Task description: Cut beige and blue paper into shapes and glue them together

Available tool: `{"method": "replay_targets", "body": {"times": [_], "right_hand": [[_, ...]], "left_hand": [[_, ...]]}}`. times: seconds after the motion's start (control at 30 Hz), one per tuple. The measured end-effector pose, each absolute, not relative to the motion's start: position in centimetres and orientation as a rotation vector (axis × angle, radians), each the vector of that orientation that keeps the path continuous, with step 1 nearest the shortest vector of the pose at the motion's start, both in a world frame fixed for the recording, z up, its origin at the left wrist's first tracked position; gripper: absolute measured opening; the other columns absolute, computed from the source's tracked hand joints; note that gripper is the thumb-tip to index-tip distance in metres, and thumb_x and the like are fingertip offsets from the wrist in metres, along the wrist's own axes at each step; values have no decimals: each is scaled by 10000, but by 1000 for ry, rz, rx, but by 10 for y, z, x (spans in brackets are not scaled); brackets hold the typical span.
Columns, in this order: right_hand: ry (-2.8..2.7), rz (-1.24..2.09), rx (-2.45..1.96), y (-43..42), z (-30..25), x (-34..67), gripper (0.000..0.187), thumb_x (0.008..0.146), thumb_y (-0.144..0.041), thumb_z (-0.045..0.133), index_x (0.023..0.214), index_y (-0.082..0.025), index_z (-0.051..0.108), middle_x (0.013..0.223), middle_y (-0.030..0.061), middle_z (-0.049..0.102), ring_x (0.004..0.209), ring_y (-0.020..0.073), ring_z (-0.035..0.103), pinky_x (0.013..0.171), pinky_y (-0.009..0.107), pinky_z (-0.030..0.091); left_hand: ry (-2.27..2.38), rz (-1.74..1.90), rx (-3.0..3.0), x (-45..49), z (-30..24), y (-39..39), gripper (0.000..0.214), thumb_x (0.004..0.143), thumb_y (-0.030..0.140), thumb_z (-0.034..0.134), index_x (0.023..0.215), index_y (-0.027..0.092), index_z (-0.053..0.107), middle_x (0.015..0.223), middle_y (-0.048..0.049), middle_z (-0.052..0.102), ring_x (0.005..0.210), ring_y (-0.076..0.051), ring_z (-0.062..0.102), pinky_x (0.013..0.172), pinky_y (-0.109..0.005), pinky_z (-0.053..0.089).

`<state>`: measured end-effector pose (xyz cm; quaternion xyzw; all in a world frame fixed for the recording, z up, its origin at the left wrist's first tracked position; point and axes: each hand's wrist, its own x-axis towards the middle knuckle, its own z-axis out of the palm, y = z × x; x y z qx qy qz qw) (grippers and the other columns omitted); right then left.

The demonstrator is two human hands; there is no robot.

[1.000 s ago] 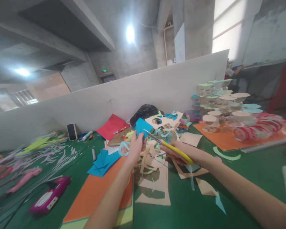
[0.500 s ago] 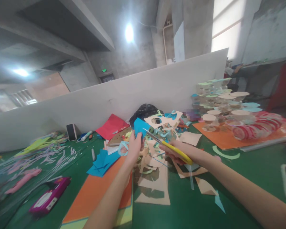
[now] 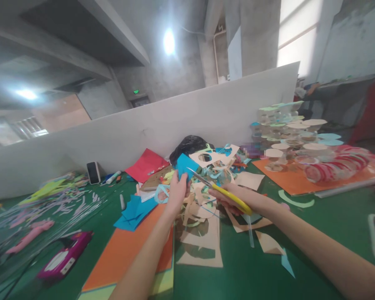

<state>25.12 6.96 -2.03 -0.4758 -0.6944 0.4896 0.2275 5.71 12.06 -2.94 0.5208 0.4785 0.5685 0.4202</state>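
Note:
A piece of blue paper is pinched between the thumb and fingers of my left hand. My right hand grips yellow-handled scissors, their blades pointing left at the paper's right edge. Whether the blades touch the paper I cannot tell. Below and behind both hands lies a heap of cream paper offcuts with cut-out holes. More blue paper pieces rest left of my left forearm, partly over a stack of orange sheets.
A purple device, a phone and paper strips lie left on the green table. Red paper and a black plastic bag sit by the white partition. Paper-topped clear cups and a red-striped roll stand right.
The blue paper and my left hand have shifted very slightly. My right hand and the scissors look almost unchanged.

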Motion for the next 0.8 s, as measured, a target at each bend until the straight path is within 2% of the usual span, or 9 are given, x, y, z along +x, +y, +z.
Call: {"method": "replay_targets", "body": {"times": [0.57,0.8], "right_hand": [[-1878,1374,-1346,65,-15,252,589,880,-676,445,526,-217,336,462,-51,373,378,69,365,407,226,331],[-1923,1339,-1295,67,-16,253,574,814,-692,546,561,-216,349,439,-67,384,353,66,373,401,218,330]], "left_hand": [[1207,1421,1304,56,-31,122,192,745,291,518,789,256,335,473,112,404,325,-48,248,370,-164,150],[1222,1439,1289,57,-30,118,220,751,312,550,792,251,343,471,112,391,338,-43,251,385,-162,143]]}}
